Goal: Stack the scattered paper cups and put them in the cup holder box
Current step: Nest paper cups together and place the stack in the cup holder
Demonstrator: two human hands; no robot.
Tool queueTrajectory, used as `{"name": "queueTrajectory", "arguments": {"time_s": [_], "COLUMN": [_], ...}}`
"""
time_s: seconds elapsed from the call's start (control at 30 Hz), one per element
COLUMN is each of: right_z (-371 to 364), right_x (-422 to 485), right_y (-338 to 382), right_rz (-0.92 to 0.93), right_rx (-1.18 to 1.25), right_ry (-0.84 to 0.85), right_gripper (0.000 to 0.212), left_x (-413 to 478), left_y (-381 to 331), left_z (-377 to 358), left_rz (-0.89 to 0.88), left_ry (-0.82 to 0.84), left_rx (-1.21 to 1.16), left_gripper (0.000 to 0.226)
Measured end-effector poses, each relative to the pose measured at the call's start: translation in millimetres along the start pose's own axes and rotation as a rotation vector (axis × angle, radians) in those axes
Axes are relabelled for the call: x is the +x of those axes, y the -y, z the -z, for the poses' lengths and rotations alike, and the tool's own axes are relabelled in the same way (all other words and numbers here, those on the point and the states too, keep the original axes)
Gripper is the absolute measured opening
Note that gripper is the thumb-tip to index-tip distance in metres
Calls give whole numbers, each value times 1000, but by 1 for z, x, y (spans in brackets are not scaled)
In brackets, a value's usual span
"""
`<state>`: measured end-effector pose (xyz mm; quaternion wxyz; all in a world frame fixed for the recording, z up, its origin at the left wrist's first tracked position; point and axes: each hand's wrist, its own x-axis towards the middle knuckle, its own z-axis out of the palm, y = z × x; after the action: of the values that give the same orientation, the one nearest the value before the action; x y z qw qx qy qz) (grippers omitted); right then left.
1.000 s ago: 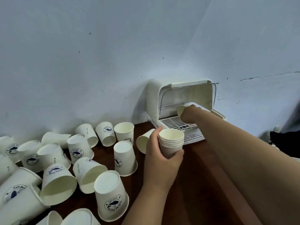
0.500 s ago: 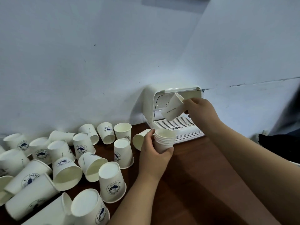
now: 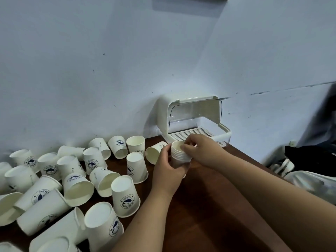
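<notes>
Upright in my left hand (image 3: 168, 169) is a stack of several white paper cups (image 3: 179, 154), held just above the brown table. My right hand (image 3: 199, 151) rests on the rim of that stack, its fingers pressing on the top cup. The white cup holder box (image 3: 189, 118) stands behind my hands against the wall, with its clear lid raised and its slatted tray bare. Several loose cups with a blue logo (image 3: 125, 196) lie scattered over the left half of the table, some upside down, some on their sides.
The dark wooden table (image 3: 209, 206) ends at the wall behind and at an edge on the right. Beyond that edge lie dark clothing (image 3: 312, 157) and a plastic bag (image 3: 312, 184). One cup (image 3: 154, 153) lies on its side right beside my left hand.
My right hand took a single cup out of the holder box, carried it down and set it into the stack in my left hand. The camera view shifted a little.
</notes>
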<state>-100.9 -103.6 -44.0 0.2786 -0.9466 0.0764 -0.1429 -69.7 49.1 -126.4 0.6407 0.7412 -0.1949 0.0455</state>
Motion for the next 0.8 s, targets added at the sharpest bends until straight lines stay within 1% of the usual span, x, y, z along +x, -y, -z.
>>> {"name": "queueTrajectory", "arguments": {"time_s": [0.07, 0.13, 0.2, 0.27, 0.3, 0.4, 0.47, 0.53, 0.6, 0.63, 0.7, 0.77, 0.8], "right_z": [-3, -1, 4, 6, 7, 10, 16, 26, 38, 44, 52, 52, 48], "right_x": [-2, -7, -14, -20, -22, -22, -19, -9, 6, 15, 33, 54, 65], "right_y": [-1, -3, -7, -12, -13, -13, -10, -7, -7, -8, -11, -14, -16], "right_rz": [-35, -71, -100, -95, -88, -83, -58, -47, -73, -89, -112, -134, -143], "right_rx": [79, 236, 403, 432, 417, 409, 413, 417, 391, 375, 359, 350, 339], "right_ry": [-19, -30, 27, 92, 98, 35, -12, -99, -206, -254, -316, -330, -321], "right_gripper": [26, 26, 29, 40, 45, 51, 53, 61, 65, 60, 44, 32, 32], "left_x": [0, 1, 1, -1, -2, -5, -5, -6, -7, -5, -2, 2, 4], "left_y": [0, 0, -1, -4, -5, -10, -10, -9, -8, -6, -4, -2, -1], "left_z": [1, 2, 4, 5, 5, 4, 4, 4, 4, 3, 2, 1, 0], "left_rz": [37, 65, 74, 57, 45, 18, 29, 44, 45, 47, 64, 83, 93], "left_ry": [-1, -20, -33, -19, -14, -2, 3, 12, 17, 21, 43, 70, 86], "left_rx": [-16, -41, -61, -47, -46, -43, -53, -68, -58, -57, -55, -44, -34], "left_gripper": [64, 65, 68, 66, 65, 69, 78, 83, 80, 74, 59, 59, 64]}}
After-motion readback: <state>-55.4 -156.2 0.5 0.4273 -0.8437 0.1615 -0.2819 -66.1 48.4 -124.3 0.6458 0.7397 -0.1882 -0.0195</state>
